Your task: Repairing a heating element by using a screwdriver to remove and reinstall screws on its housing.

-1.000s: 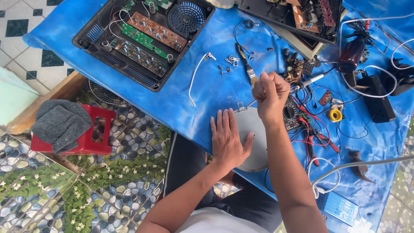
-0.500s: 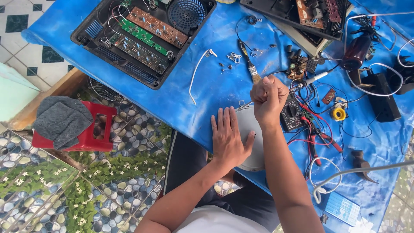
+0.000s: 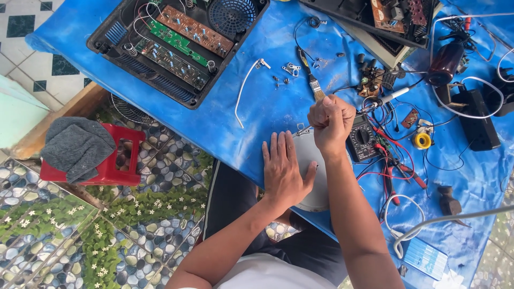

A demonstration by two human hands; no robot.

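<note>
Blue table cover spans the whole work surface; every place below is given from the round white-grey disc lying near its close edge. Open black device case with green and brown circuit boards sits well up-left of the disc. A second opened black chassis is far above the disc, at the top edge. Red plastic stool with a grey cloth on it stands on the pebble floor, well left of the disc. Black multimeter lies just right of the disc among red and black leads. Left hand rests flat, palm down, fingers spread, pressing the disc's left half; it grips nothing. Right hand is closed in a fist just above the disc's upper edge, around a thin tool whose metal tip pokes out toward the disc rim; what tool it is, can't tell. Small paintbrush lies above the disc, past the fist. White wire curves up-left of the disc. Yellow tape roll lies right of the disc, beyond the multimeter. Loose screws are scattered above the disc near the brush.
</note>
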